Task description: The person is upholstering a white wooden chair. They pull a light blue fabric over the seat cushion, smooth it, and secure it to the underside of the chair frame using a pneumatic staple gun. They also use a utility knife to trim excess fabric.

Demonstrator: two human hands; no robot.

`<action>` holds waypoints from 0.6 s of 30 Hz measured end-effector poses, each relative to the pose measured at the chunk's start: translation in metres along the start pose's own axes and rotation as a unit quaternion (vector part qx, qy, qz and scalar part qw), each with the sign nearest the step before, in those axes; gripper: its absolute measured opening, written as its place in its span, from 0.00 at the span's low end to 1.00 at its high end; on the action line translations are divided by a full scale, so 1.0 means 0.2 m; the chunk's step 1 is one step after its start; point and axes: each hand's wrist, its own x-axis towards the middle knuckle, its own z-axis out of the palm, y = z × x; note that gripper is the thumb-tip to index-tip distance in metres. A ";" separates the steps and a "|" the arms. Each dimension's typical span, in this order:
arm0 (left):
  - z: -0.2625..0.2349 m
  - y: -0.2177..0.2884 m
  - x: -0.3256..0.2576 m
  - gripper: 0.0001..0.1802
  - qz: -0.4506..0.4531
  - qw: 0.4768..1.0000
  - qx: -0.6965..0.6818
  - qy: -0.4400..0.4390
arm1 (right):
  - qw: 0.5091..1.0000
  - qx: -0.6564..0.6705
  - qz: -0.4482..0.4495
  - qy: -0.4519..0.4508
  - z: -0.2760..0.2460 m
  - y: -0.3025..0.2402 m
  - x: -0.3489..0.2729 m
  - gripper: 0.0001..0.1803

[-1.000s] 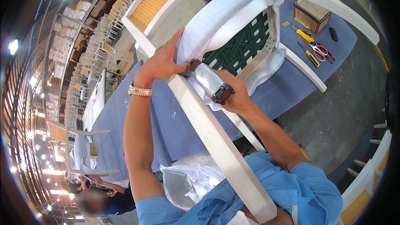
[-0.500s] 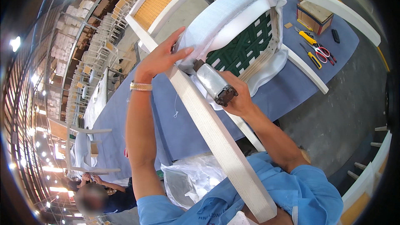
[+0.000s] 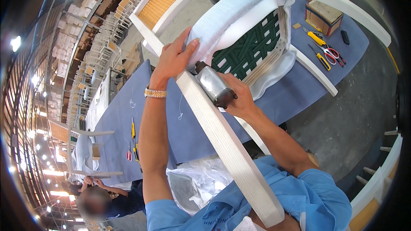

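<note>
A: State the position of the workpiece.

B: The chair (image 3: 227, 145) is tilted over the blue-covered surface (image 3: 192, 132). The underside of its seat (image 3: 233, 19) faces the person, and one leg runs back toward the torso. The exact support points are hidden.

A: State the progress.

B: The pale blue fabric covers the visible outer band of the seat and turns toward the underside. The green webbing (image 3: 248, 49) is exposed. Beside the wooden rail (image 3: 263, 65), a pale flap (image 3: 276, 75) hangs away from the frame. Judgement: covering is well advanced, but edge fastening is incomplete. The corner beneath the tool (image 3: 212, 84) appears to be the point in hand, and the flap appears to be outstanding. Individual fasteners cannot be made out.

A: State the pose of each arm.

B: The left forearm rises nearly straight. The left hand (image 3: 171, 60) bears on the seat corner, with thumb and index finger spread along the fabric; whether its hidden fingers grip is not discernible. The right forearm enters from the lower right, elbow bent. The right hand (image 3: 240, 97) is wrapped around the tool, which resembles a stapler, and directs its nose at the seat corner, close to the left thumb. The trigger finger is hidden.
</note>
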 end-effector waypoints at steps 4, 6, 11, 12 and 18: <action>0.03 -0.02 0.02 0.33 -0.003 0.997 -0.045 0.065 | 0.999 0.031 -0.009 -0.012 -0.01 0.02 -0.02 0.41; 0.04 0.00 0.01 0.33 -0.001 0.995 -0.046 0.092 | 0.998 0.051 -0.022 -0.012 -0.01 0.02 -0.03 0.41; 0.05 -0.01 0.01 0.33 -0.004 0.993 -0.046 0.109 | 0.998 0.047 -0.040 -0.006 -0.01 0.03 -0.01 0.40; 0.05 0.00 0.01 0.33 -0.007 0.993 -0.047 0.107 | 0.998 0.050 -0.038 -0.010 -0.01 0.03 -0.01 0.40; 0.06 0.00 -0.01 0.34 0.004 0.996 -0.007 0.091 | 0.998 0.054 0.008 -0.019 0.01 0.03 -0.02 0.41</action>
